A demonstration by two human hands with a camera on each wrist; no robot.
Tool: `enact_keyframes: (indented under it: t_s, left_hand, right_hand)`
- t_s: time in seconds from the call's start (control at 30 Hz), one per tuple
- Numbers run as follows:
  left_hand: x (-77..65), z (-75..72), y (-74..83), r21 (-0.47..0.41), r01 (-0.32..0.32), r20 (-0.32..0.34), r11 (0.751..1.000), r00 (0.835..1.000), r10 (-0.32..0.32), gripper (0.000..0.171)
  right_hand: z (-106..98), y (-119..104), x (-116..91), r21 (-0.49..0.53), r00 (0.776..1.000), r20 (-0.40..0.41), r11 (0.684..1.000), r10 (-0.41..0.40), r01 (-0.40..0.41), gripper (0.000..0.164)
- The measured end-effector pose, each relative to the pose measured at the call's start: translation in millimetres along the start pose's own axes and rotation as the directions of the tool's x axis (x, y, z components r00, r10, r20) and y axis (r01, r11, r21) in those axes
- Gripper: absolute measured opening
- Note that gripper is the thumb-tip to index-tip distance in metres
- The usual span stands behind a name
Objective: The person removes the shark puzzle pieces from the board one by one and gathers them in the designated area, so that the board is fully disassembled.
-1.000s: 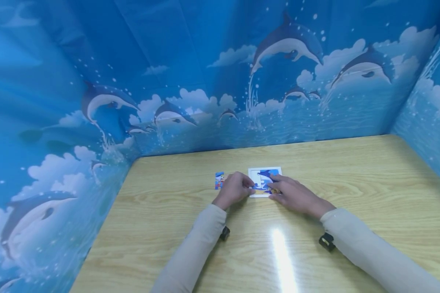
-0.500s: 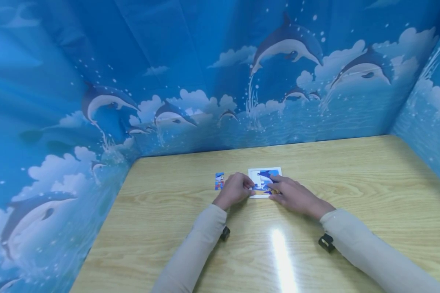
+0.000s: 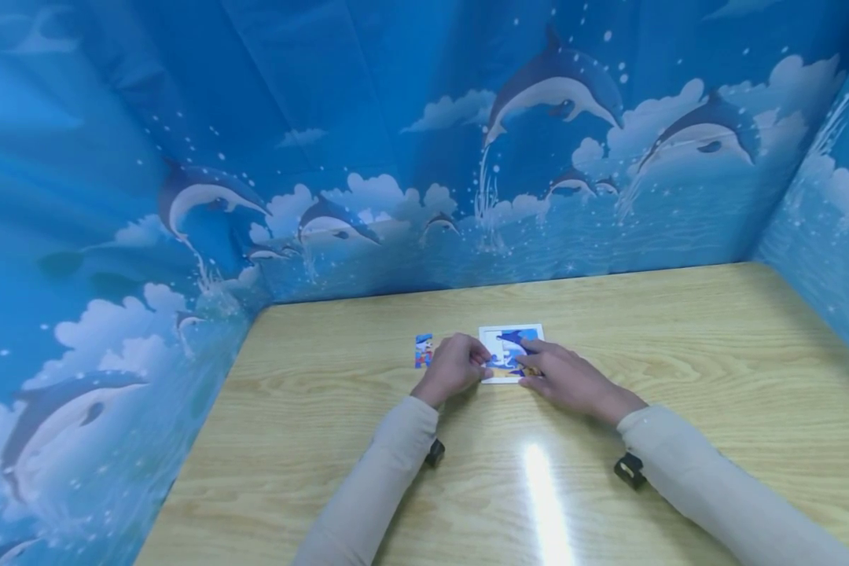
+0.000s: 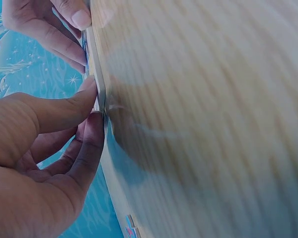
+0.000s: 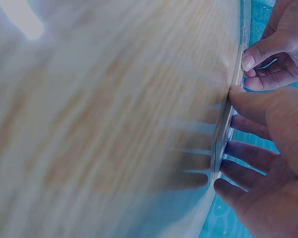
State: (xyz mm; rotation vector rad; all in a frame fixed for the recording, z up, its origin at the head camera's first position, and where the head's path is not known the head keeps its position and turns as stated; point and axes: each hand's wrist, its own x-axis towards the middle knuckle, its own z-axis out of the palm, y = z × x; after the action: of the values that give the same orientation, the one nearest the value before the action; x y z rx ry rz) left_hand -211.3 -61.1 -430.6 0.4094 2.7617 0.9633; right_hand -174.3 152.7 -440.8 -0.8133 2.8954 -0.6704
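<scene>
A small jigsaw puzzle in a white frame [image 3: 511,326] lies flat on the table, with blue, dark blue and sandy pieces in it. Its upper left part shows bare white backing [image 3: 490,340]. At the near left corner, the thumb and forefinger of my left hand [image 3: 457,366] pinch the frame; the left wrist view shows the thumb [image 4: 84,101] on the frame's edge. My right hand [image 3: 571,377] rests over the right side with fairly straight, spread fingers, covering some pieces. In the right wrist view its thumb [image 5: 246,101] touches the near edge.
Just left of the frame lie loose colourful puzzle pieces [image 3: 423,350], partly hidden behind the left hand. The wood-grain table [image 3: 325,377] meets a blue dolphin-print curtain [image 3: 368,196] at its back and sides. Glare crosses the table's near part.
</scene>
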Motion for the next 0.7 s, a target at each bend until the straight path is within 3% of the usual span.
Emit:
enact_keyframes:
  t_s: [0.3, 0.7]
  left_hand:
    - [-0.5, 1.4, 0.3, -0.018, 0.014, -0.029, 1.0, 0.999, -0.014, 0.018]
    - [-0.8, 2.8, 1.6, -0.027, 0.043, -0.092, 0.999, 0.995, -0.046, 0.004]
  right_hand:
    - [0.4, 1.0, -0.3, -0.001, 1.0, -0.004, 1.0, -0.008, 0.008, 0.044]
    - [-0.5, 0.0, 0.1, 0.013, 1.0, -0.011, 1.0, 0.005, -0.004, 0.045]
